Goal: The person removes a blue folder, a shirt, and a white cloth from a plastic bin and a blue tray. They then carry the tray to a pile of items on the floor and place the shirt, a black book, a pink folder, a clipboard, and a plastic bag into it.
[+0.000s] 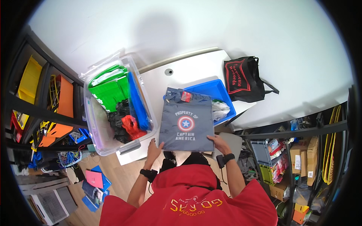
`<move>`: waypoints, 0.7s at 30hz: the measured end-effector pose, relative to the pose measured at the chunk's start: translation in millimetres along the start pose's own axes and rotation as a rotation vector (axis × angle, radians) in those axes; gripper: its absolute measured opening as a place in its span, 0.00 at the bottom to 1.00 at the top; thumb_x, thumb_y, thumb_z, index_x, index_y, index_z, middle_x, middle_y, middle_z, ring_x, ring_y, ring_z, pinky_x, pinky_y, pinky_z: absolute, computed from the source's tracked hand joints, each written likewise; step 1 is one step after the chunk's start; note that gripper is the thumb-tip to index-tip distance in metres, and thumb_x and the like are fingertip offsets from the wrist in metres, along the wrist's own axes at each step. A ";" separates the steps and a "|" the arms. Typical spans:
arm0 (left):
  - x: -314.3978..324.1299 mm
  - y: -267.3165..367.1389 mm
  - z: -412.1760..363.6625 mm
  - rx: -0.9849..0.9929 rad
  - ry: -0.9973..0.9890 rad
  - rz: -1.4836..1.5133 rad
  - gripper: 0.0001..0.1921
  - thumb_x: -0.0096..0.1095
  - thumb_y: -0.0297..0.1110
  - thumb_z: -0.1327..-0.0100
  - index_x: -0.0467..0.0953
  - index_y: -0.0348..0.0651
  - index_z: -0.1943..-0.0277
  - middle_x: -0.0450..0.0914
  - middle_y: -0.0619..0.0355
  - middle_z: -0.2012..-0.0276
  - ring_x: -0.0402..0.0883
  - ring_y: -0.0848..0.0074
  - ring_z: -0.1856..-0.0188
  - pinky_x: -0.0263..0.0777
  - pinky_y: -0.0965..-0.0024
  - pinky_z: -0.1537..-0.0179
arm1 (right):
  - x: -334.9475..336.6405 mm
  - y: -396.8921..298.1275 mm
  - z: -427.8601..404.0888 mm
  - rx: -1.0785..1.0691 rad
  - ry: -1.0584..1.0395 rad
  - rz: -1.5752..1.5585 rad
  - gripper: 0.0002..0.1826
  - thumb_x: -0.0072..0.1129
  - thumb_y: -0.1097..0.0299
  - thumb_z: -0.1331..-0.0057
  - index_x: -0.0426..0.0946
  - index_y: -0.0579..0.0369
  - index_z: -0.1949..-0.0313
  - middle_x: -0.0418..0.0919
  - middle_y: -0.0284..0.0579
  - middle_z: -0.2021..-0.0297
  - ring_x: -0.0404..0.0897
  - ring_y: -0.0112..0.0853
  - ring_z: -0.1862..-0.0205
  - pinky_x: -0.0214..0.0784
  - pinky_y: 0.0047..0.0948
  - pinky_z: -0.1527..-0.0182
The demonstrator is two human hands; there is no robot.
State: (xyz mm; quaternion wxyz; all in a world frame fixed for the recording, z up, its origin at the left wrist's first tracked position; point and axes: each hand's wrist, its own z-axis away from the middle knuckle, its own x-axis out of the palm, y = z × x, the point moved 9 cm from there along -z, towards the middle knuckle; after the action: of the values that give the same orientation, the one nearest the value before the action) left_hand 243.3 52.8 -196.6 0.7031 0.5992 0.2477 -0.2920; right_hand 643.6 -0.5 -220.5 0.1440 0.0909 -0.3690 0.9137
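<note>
A folded dark T-shirt in a clear plastic bag lies before me, partly over a blue plastic bin that holds white plastic bags. My right hand grips the packet's lower right edge. At its lower left corner is my left hand, fingers apart, with the thumb close to the edge; whether it touches is unclear. To the left stands a clear plastic storage box holding a folded green bag, black plastic bags, a red plastic bag and a blue item.
A black fabric bag lies at the right of the white desk. Loaded shelves flank the desk, with a grey seat at the right. Folders lie on the floor at lower left.
</note>
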 end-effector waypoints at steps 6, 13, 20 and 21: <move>5.3 8.2 -10.1 -0.430 -0.277 0.297 0.34 0.77 0.51 0.43 0.76 0.30 0.44 0.86 0.46 0.63 0.86 0.70 0.65 0.79 0.71 0.65 | -5.8 -9.2 -10.9 0.029 -0.140 -0.063 0.22 0.62 0.70 0.31 0.72 0.66 0.40 0.81 0.47 0.47 0.82 0.33 0.49 0.75 0.34 0.44; 34.4 72.2 14.5 -0.576 -0.468 0.827 0.28 0.68 0.36 0.32 0.70 0.25 0.36 0.83 0.50 0.49 0.84 0.71 0.52 0.77 0.69 0.46 | -18.8 -42.6 0.3 0.058 -0.297 -0.122 0.22 0.62 0.70 0.30 0.73 0.63 0.39 0.81 0.46 0.46 0.83 0.32 0.49 0.76 0.35 0.43; 29.2 113.4 26.5 -0.436 -0.307 0.723 0.22 0.63 0.27 0.31 0.72 0.28 0.37 0.83 0.52 0.49 0.82 0.74 0.52 0.75 0.70 0.45 | -36.9 -53.8 -5.2 0.104 -0.331 -0.008 0.22 0.62 0.68 0.29 0.73 0.63 0.39 0.81 0.44 0.46 0.83 0.30 0.49 0.76 0.32 0.44; 16.4 130.9 23.1 -0.339 -0.264 0.640 0.20 0.63 0.27 0.31 0.74 0.28 0.39 0.84 0.54 0.52 0.82 0.75 0.54 0.75 0.70 0.48 | -38.5 -55.6 -5.8 0.115 -0.341 0.013 0.22 0.62 0.68 0.29 0.73 0.62 0.39 0.81 0.43 0.47 0.82 0.29 0.50 0.76 0.31 0.44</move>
State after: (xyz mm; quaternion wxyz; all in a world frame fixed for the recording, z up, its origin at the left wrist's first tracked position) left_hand 347.5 42.7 -113.0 0.8737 0.4786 0.0001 -0.0873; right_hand 697.8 34.2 -199.1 0.0678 0.2504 -0.3357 0.9056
